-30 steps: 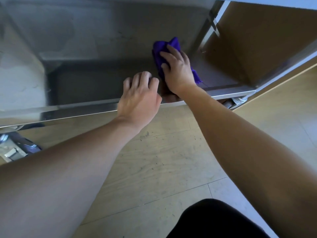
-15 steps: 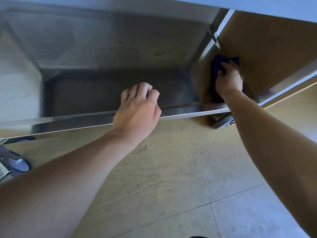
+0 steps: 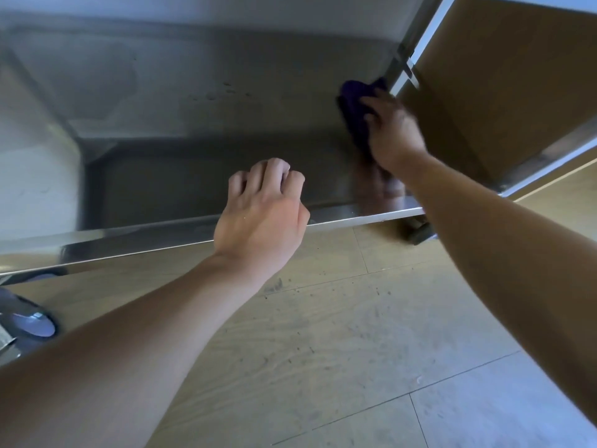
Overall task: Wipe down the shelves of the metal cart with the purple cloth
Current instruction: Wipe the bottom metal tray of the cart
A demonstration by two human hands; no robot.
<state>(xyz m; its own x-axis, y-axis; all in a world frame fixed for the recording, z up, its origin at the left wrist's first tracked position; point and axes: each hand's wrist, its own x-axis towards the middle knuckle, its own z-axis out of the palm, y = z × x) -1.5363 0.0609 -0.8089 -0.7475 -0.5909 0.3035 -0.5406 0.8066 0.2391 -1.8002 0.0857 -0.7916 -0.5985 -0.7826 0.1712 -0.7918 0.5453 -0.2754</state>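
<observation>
Purple cloth (image 3: 355,105) upper right of frame, pressed under right hand (image 3: 392,130) beside corner post (image 3: 403,56), finger set lost in blur; left hand (image 3: 261,221) fingers curled together over shelf lip (image 3: 129,236); risk: bunched cloth snags post, skips corner.

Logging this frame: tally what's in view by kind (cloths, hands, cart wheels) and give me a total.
Purple cloth: 1
Hands: 2 (left hand gripping the shelf rim, right hand on the cloth)
Cart wheels: 2 (left wheel, right wheel, both partly hidden)
Total: 5
</observation>
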